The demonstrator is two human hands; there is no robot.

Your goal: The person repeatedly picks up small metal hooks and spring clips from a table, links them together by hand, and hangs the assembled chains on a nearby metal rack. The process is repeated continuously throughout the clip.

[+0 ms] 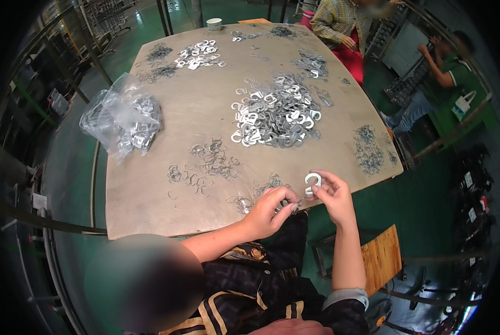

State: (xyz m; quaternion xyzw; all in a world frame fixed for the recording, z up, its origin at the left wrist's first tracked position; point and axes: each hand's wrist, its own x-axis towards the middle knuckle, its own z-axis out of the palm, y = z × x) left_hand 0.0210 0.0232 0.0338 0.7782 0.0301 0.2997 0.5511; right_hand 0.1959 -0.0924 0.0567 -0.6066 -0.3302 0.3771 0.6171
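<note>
Near the front edge of the table, my right hand [336,198] is closed on a white hook [313,177], pinching it upright between thumb and fingers. Just left of it, my left hand [269,213] is pinched shut on a thin wire clip [300,201], partly hidden by the fingertips. Loose wire clips [273,181] lie beside and behind the left hand, some of them covered by it. Farther back is a large heap of white and grey hooks [275,114].
A clear plastic bag [128,117] of metal parts rests at the table's left edge. More clips lie in piles at front left [213,159] and right [368,149]. White hooks [198,54] and a cup [214,23] are toward the back. Two people are at far right; a wooden stool [381,258] stands beside me.
</note>
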